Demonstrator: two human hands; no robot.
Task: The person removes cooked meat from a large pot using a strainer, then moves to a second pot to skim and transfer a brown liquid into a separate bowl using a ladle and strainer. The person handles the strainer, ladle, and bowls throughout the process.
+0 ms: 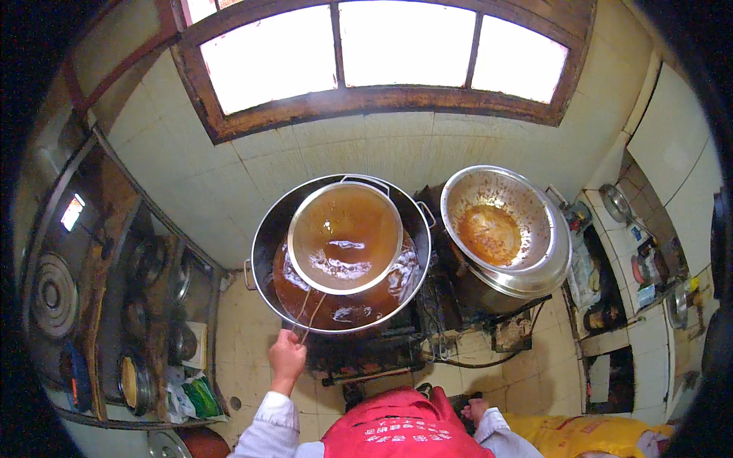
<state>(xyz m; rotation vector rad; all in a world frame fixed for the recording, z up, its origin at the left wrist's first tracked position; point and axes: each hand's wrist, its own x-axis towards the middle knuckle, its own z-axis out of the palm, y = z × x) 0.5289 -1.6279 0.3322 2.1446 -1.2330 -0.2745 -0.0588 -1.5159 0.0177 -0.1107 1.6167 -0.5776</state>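
Note:
My left hand (288,355) grips the wire handle of a round fine-mesh strainer (346,238). The strainer lies over a large metal pot (426,269) of reddish-brown liquid, and brownish liquid shows across its mesh. To the right, a steel bowl (538,194) with orange, oily residue and dark flecks rests on a covered or wide-rimmed steel pot (561,252). My right hand (475,410) hangs low beside the red apron (401,426), away from the pots; its fingers are partly curled and I see nothing clear in it.
Both pots stand on a dark gas stove (366,360) against a tiled wall under a window. Shelves with pans and lids (56,295) line the left. A tiled counter (618,229) with small items is at the right. A person in yellow (578,435) is at the lower right.

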